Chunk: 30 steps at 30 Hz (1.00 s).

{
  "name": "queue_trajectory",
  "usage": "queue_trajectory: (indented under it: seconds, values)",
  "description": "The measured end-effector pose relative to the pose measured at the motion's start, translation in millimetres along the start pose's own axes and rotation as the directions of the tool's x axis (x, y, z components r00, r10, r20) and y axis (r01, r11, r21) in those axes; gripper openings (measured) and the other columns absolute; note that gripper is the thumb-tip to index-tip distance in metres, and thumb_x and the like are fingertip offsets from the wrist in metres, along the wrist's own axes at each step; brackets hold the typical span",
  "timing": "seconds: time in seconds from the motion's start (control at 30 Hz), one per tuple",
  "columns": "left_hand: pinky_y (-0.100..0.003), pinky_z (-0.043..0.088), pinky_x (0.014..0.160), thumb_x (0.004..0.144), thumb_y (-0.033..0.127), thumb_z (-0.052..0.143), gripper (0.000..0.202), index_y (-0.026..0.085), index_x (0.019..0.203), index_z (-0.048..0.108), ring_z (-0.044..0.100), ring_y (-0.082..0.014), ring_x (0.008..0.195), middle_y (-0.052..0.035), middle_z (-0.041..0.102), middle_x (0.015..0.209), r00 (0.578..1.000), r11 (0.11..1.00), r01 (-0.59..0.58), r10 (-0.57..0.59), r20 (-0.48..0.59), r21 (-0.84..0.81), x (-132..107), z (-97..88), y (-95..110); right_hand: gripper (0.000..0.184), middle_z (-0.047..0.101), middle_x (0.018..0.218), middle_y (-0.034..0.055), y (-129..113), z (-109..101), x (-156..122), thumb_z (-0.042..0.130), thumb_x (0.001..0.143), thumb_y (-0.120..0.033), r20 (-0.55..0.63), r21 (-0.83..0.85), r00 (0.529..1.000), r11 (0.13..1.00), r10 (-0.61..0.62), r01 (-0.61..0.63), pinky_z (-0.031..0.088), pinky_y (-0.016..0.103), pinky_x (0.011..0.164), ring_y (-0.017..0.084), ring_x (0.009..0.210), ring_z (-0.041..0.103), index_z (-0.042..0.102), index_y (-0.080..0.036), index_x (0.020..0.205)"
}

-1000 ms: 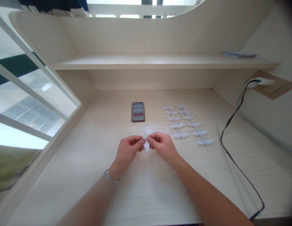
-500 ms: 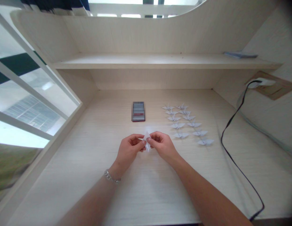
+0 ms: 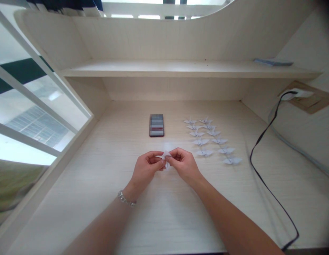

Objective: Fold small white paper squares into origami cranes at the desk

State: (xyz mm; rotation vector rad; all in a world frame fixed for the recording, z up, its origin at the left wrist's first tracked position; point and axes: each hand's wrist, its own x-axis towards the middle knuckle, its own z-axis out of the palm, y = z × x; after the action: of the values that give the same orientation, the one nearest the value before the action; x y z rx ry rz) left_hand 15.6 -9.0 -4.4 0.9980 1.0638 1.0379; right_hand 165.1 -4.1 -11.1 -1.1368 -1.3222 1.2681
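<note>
Both my hands meet over the middle of the pale wooden desk (image 3: pixel 106 198). My left hand (image 3: pixel 146 169) and my right hand (image 3: pixel 183 164) pinch a small piece of folded white paper (image 3: pixel 166 154) between their fingertips; most of it is hidden by the fingers. A bracelet sits on my left wrist. To the right of my hands, several finished white paper cranes (image 3: pixel 212 140) lie in two rows on the desk.
A dark phone (image 3: pixel 156 125) lies flat behind my hands. A black cable (image 3: pixel 262 141) runs from a wall socket (image 3: pixel 297 94) down across the desk's right side. A shelf (image 3: pixel 180 69) above holds a thin blue booklet (image 3: pixel 272 62). Window bars stand at the left.
The folded paper has sunk lower between my fingertips and shows less above them. Both hands have stayed in place.
</note>
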Motion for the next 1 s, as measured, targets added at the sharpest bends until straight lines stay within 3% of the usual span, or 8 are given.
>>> queue_trajectory:
  seconds: [0.4, 0.53, 0.7, 1.0]
  values:
    - [-0.023, 0.048, 0.056, 0.068, 0.022, 0.068, 0.026, 0.01, 0.09, 0.061, 0.059, -0.0111, 0.056, -0.0027, 0.065, 0.062, 1.0, 0.999, -0.03, 0.03, 0.01, 0.02, -0.1, 0.4, 3.0, 0.016, 0.062, 0.067, 0.0021, 1.2, 0.6, 0.4, 0.063, 0.072, -0.031, -0.015, -0.033, 1.0, 0.999, -0.016, 0.015, 0.043, 0.024, 0.054, 0.013, 0.059, 0.055, 0.062, -0.015, 0.075]
    - [-0.023, 0.048, 0.056, 0.068, 0.023, 0.069, 0.031, 0.012, 0.095, 0.059, 0.059, -0.0114, 0.057, -0.0019, 0.065, 0.062, 0.999, 0.999, -0.037, 0.038, -0.019, 0.038, -1.2, 1.8, 3.8, 0.016, 0.063, 0.066, 0.0022, 0.5, 1.0, 0.9, 0.063, 0.072, -0.031, -0.022, 0.015, 1.0, 1.0, -0.014, 0.014, 0.044, 0.024, 0.055, 0.013, 0.06, 0.057, 0.061, -0.016, 0.075]
    - [-0.024, 0.05, 0.059, 0.068, 0.022, 0.069, 0.037, 0.013, 0.101, 0.056, 0.06, -0.0119, 0.059, -0.0029, 0.066, 0.066, 1.0, 1.0, 0.006, -0.006, 0.021, -0.017, -2.1, 2.8, 2.7, 0.018, 0.064, 0.066, 0.0025, 0.8, 0.8, 0.7, 0.064, 0.072, -0.033, -0.066, 0.01, 0.998, 1.0, -0.017, 0.018, 0.045, 0.024, 0.055, 0.014, 0.059, 0.057, 0.061, -0.016, 0.075]
    - [-0.024, 0.049, 0.058, 0.067, 0.021, 0.069, 0.036, 0.012, 0.099, 0.056, 0.06, -0.012, 0.058, -0.0035, 0.066, 0.065, 1.0, 1.0, 0.004, -0.004, 0.001, 0.006, -2.4, 4.5, 2.5, 0.016, 0.063, 0.065, 0.0022, 0.1, 1.4, 0.1, 0.063, 0.073, -0.031, -0.078, -0.017, 0.996, 0.999, -0.03, 0.028, 0.044, 0.024, 0.054, 0.013, 0.059, 0.057, 0.062, -0.015, 0.075]
